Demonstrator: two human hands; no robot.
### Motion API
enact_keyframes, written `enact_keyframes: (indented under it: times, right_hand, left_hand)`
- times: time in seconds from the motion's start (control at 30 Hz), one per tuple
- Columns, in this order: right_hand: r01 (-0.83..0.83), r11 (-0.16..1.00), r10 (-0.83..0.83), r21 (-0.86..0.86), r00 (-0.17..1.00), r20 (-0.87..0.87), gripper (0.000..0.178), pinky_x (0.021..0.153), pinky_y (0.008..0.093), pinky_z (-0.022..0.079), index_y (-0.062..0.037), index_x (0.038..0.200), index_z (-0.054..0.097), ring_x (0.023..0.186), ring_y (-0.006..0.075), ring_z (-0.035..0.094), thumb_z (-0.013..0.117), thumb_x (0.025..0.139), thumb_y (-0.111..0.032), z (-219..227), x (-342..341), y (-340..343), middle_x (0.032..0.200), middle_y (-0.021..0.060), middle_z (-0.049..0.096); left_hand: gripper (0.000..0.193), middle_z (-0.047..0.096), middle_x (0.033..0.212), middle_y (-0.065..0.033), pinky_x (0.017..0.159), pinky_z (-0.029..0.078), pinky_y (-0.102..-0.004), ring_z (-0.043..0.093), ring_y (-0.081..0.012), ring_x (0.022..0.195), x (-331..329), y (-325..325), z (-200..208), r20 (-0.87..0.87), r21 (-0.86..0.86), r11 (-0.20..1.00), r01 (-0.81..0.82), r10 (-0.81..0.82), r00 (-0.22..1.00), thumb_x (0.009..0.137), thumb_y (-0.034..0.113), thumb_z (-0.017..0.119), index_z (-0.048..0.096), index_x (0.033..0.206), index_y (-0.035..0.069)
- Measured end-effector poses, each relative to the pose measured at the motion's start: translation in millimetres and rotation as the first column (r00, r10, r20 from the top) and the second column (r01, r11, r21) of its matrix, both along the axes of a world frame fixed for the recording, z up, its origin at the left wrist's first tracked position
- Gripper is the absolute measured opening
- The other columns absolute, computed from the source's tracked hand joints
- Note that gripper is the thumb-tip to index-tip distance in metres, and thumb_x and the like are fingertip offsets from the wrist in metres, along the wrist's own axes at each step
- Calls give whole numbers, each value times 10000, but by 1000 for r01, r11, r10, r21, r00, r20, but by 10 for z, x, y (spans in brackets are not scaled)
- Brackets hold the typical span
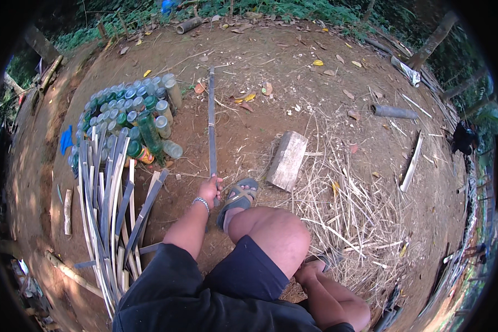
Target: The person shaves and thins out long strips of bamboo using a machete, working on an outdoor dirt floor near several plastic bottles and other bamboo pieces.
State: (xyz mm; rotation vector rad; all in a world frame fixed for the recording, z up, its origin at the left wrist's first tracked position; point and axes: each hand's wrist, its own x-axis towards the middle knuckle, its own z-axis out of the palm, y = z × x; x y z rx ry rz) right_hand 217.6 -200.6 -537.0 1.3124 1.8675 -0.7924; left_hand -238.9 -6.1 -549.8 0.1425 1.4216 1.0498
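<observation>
My left hand [209,191], with a bracelet at the wrist, is closed round the near end of a long, narrow, dark bamboo strip [211,110]. The strip points straight away from me over the bare soil. Beside that hand is my sandalled foot [242,195]. My right hand [309,270] is low by my bent leg, close to another sandal [332,259]; its fingers are mostly hidden, so I cannot tell whether it holds anything. A bundle of split bamboo strips [113,193] leans at my left.
Clear and green bottles [130,105] stand packed together at the far left. A squared wooden block [288,160] lies ahead, beside a heap of pale bamboo shavings [348,210]. Farther right are a dark bamboo tube [394,112] and a curved split piece [412,163].
</observation>
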Motion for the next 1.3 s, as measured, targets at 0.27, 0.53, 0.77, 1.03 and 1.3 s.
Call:
enact_keyframes:
  times: [0.27, 0.53, 0.77, 1.03, 1.3]
  right_hand:
    - [426, 905, -426, 21, 903, 51, 418, 900, 459, 486, 18, 1057, 619, 1027, 397, 621, 397, 951, -320, 383, -188, 52, 1091, 247, 640]
    - [561, 828, -558, 8, 825, -90, 429, 902, 475, 478, 27, 1088, 604, 1026, 421, 614, 490, 884, -333, 194, -99, -29, 1036, 296, 640]
    - [759, 639, -670, 127, 630, -393, 478, 838, 470, 489, 44, 1052, 567, 897, 443, 628, 618, 784, -348, 310, -233, -24, 908, 280, 639]
    - [928, 369, -661, -45, 228, -715, 316, 665, 349, 487, -31, 1001, 530, 692, 209, 590, 676, 762, -178, 1069, -558, 984, 770, 110, 593]
    - [810, 410, -119, -419, -408, -905, 454, 440, 233, 404, -51, 1310, 334, 564, 94, 517, 551, 913, -16, 1931, -906, 2436, 814, 58, 527]
  left_hand:
    - [466, 544, 596, -30, 464, 405, -309, 497, -137, 480, 170, -472, 1, -420, -15, 984, 180, -170, 892, 1002, 462, 414, 627, 939, 52]
    - [479, 587, 639, -88, 642, 472, -368, 586, -212, 627, -82, -686, 395, -747, -88, 845, 527, -406, 526, 993, 441, 425, 683, 979, 37]
    - [477, 640, 1020, -249, 864, 458, -486, 591, -426, 995, -351, -597, 842, -791, -371, 558, 742, -609, 62, 980, 451, 408, 644, 1003, 36]
    - [464, 652, 952, -256, 832, 469, -516, 608, -435, 953, -534, -414, 489, -765, -514, 448, 732, -626, -155, 975, 439, 427, 649, 972, 32]
    - [442, 660, 856, -249, 790, 477, -547, 633, -434, 848, -472, -99, 708, -748, -621, 466, 630, -594, -297, 956, 444, 442, 643, 924, 51]
